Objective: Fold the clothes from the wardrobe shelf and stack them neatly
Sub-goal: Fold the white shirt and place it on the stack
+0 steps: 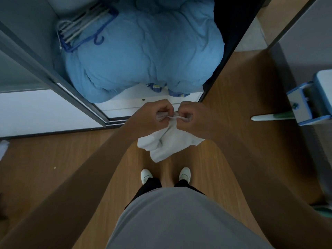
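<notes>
1. Standing before the open wardrobe (45, 72), both hands raised in front of the shelf edge (136, 103).
2. Left hand (154, 116) and right hand (193, 119) closed tight on the top edge of a white garment (168, 144), fists nearly touching; cloth hanging loose over the floor (89, 155).
3. Early stage, apparently: fold not yet formed, no stack visible.
4. Left: blue bedding bundle (143, 51) and hangers (84, 26) on the shelf.
</notes>
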### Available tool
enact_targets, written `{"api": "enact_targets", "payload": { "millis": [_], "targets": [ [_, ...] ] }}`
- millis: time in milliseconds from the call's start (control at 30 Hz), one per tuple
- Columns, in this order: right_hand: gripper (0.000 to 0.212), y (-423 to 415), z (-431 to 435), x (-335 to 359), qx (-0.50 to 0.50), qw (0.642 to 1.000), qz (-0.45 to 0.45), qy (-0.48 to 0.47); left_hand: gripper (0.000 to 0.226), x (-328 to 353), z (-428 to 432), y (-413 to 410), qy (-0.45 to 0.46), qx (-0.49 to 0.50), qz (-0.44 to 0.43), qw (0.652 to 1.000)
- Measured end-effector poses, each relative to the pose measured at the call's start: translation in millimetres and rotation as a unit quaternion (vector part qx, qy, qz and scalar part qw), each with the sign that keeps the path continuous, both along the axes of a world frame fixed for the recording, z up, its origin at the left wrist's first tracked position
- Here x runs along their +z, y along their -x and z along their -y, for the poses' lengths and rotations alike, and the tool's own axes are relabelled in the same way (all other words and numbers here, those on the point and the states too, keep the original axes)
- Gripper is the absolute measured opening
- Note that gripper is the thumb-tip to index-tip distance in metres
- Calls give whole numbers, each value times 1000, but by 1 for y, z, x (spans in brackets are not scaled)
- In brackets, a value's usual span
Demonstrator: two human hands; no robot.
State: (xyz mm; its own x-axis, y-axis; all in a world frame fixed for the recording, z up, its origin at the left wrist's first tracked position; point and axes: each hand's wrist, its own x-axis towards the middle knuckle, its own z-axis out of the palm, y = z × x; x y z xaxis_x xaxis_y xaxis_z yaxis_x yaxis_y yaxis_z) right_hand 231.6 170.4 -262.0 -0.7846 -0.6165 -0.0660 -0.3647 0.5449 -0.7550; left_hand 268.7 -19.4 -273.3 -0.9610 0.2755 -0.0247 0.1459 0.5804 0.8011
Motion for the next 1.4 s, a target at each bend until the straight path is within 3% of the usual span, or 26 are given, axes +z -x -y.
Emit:
{"api": "enact_targets", "payload": {
  "millis": [100, 267, 467, 633, 733, 1000, 1167, 1267, 1333, 1400],
  "targets": [
    [25, 0, 0, 2, -7, 1000, -4, 4, 16, -3, 2, -3, 33, 9, -9, 999],
    [32, 2, 1, 13, -26, 999, 18, 10, 22, -12, 1, -7, 84, 13, 0, 996],
    [37, 4, 5, 22, -48, 998, 16, 38, 34, -45, 6, -15, 170, 5, 92, 981],
    [37, 5, -3, 15, -64, 997, 29, 28, 34, -68, 16, -26, 192, 64, 113, 973],
    [24, 6, -10, 8, -88, 995, 33, 37, 28, -80, 23, -33, 213, 120, 108, 964],
    [21, 11, -20, -9, -65, 996, 58, 1, 13, -80, 45, -29, 140, 302, 41, 942],
    [14, 11, -24, -21, -49, 995, 88, -16, 16, -74, 57, -26, 89, 327, 42, 940],
    [34, 12, -23, -27, -41, 991, 118, -47, 16, -73, 57, -26, 78, 312, 32, 946],
    [50, 15, -23, -28, -15, 983, 139, -121, 18, -71, 55, -26, 58, 302, 19, 951],
    [48, 18, -24, -28, 26, 968, 149, -200, 17, -67, 51, -24, 33, 294, 10, 955]
  ]
}}
